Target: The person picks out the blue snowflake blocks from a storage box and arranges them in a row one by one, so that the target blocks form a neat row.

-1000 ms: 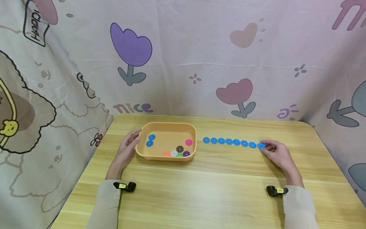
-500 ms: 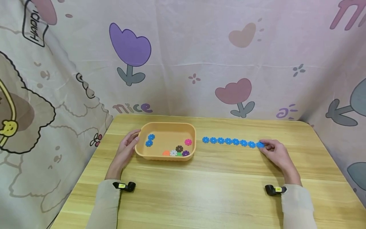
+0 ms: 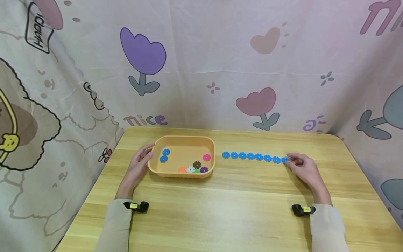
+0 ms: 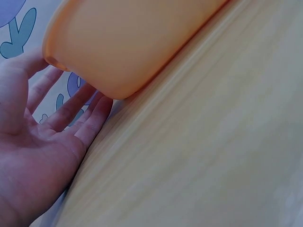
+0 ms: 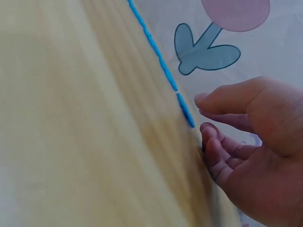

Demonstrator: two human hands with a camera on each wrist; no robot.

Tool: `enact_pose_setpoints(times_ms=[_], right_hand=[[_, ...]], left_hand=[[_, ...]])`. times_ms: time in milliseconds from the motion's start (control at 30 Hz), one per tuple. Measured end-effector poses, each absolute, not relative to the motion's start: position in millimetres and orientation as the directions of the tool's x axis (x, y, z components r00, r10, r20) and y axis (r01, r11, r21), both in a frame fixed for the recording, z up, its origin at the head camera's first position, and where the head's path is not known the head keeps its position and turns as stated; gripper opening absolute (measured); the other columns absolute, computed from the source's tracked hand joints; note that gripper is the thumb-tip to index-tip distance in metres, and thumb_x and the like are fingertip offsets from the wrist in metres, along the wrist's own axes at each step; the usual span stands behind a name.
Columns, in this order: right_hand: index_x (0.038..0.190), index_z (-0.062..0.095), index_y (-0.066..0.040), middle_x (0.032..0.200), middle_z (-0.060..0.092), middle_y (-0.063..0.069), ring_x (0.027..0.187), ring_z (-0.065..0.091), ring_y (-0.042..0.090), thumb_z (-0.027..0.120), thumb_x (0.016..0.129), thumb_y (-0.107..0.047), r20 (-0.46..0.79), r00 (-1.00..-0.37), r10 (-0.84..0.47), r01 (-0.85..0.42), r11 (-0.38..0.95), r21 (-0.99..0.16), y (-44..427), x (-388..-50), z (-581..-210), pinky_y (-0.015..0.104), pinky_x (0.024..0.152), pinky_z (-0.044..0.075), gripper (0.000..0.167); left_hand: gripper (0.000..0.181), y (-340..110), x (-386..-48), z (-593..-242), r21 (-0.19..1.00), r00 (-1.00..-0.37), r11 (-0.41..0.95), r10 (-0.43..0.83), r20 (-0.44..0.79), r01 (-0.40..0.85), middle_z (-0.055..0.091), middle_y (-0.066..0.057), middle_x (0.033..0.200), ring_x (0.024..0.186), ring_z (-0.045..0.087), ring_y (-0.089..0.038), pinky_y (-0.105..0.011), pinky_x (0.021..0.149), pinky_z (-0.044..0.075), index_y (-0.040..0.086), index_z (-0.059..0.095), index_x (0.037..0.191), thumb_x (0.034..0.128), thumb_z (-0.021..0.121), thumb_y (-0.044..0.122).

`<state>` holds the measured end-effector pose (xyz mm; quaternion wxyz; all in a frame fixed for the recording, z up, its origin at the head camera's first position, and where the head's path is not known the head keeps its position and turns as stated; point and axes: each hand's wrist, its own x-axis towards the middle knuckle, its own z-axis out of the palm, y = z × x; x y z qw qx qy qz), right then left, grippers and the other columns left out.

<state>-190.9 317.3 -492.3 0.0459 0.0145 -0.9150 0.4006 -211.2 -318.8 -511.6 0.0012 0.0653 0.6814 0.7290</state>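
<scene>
My left hand (image 3: 137, 164) rests against the left end of a yellow-orange plastic tray (image 3: 182, 174); in the left wrist view its fingers (image 4: 71, 108) reach fairly straight to the tray's end wall. Right of the tray, a row of blue flower-shaped discs (image 3: 250, 156) lies flat on the table. At the row's right end is the last blue disc (image 3: 284, 160), close beside its neighbour. My right hand (image 3: 306, 170) is at this disc's right edge. In the right wrist view, thumb and fingers stand apart just beyond the disc, without pinching it.
Inside the tray lie two blue discs (image 3: 163, 159), a pink disc (image 3: 206, 157), a brown disc (image 3: 197, 165) and white, orange, green and purple ones. The wooden table (image 3: 226, 213) ends at a patterned cloth (image 3: 195, 63) behind.
The last blue disc has slid left against the row, and my right hand's fingers have come off it to its right edge. My left hand stays at the tray.
</scene>
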Motion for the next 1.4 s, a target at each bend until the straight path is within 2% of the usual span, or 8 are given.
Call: enact_pose_setpoints(times_ms=[100,233,367,500,767,1000,1233,1400], right_hand=[[0.133,0.063,0.003,0.119,0.062,0.023,0.090,0.054,0.008,0.065,0.102,-0.020,0.112,-0.994,0.021,-0.070,0.660,-0.748,316,-189,-488,0.014,0.068,0.047,0.039],[0.130,0.065,0.003,0.125,0.061,0.024,0.096,0.053,0.002,0.065,0.103,-0.020,0.193,-0.981,0.030,-0.130,0.634,-0.762,309,-188,-479,0.004,0.078,0.044,0.036],[0.128,0.066,0.004,0.124,0.062,0.024,0.096,0.054,-0.003,0.067,0.101,-0.013,0.269,-0.963,0.016,-0.204,0.610,-0.766,298,-189,-468,0.002,0.079,0.044,0.032],[0.128,0.066,0.004,0.127,0.061,0.022,0.098,0.055,0.000,0.068,0.099,-0.009,0.292,-0.956,-0.012,-0.242,0.595,-0.767,284,-190,-459,0.003,0.079,0.046,0.032],[0.130,0.066,0.002,0.121,0.062,0.020,0.107,0.056,0.027,0.070,0.098,-0.007,0.332,-0.940,-0.078,-0.320,0.544,-0.776,250,-187,-444,0.006,0.081,0.047,0.033],[0.132,0.064,0.000,0.114,0.062,0.013,0.105,0.059,0.025,0.073,0.095,-0.004,0.363,-0.922,-0.138,-0.381,0.500,-0.778,220,-183,-438,0.010,0.082,0.051,0.038],[0.133,0.065,-0.005,0.113,0.063,0.008,0.104,0.060,0.022,0.076,0.092,-0.003,0.375,-0.909,-0.184,-0.416,0.475,-0.776,196,-178,-436,0.027,0.084,0.058,0.042],[0.132,0.065,-0.005,0.112,0.063,0.006,0.104,0.059,0.020,0.076,0.093,-0.003,0.376,-0.901,-0.215,-0.434,0.453,-0.779,182,-173,-432,0.033,0.085,0.060,0.041]], left_hand=[[0.049,-319,-211,-511,0.994,-0.991,-0.069,0.093,0.093,0.087,0.045,-0.012,0.151,0.133,0.049,-0.016,-0.025,0.100,0.052,0.001,0.041,0.153,0.1094,0.052,0.019],[0.049,-319,-211,-511,0.994,-0.992,-0.066,0.089,0.089,0.083,0.045,-0.013,0.151,0.133,0.049,-0.017,-0.025,0.100,0.052,0.001,0.040,0.153,0.1094,0.052,0.020],[0.050,-318,-211,-510,0.995,-0.992,-0.060,0.084,0.089,0.084,0.044,-0.016,0.151,0.134,0.049,-0.019,-0.026,0.100,0.052,0.001,0.040,0.153,0.1092,0.053,0.021],[0.049,-317,-212,-511,0.994,-0.991,-0.059,0.092,0.093,0.088,0.041,-0.019,0.153,0.135,0.048,-0.020,-0.026,0.101,0.052,0.002,0.040,0.153,0.1092,0.053,0.020],[0.050,-319,-212,-511,0.995,-0.992,-0.052,0.085,0.089,0.085,0.040,-0.019,0.154,0.132,0.050,-0.015,-0.024,0.100,0.051,0.002,0.040,0.154,0.1095,0.052,0.021],[0.050,-320,-211,-513,0.995,-0.993,-0.061,0.088,0.083,0.078,0.042,-0.015,0.153,0.131,0.050,-0.013,-0.024,0.099,0.052,0.002,0.040,0.154,0.1094,0.053,0.022],[0.050,-321,-209,-513,0.996,-0.993,-0.047,0.082,0.080,0.076,0.040,-0.019,0.155,0.132,0.050,-0.014,-0.023,0.099,0.052,0.003,0.040,0.154,0.1093,0.053,0.023],[0.050,-320,-210,-511,0.996,-0.992,-0.049,0.088,0.085,0.081,0.040,-0.019,0.155,0.133,0.049,-0.016,-0.025,0.100,0.052,0.004,0.041,0.154,0.1091,0.053,0.023]])
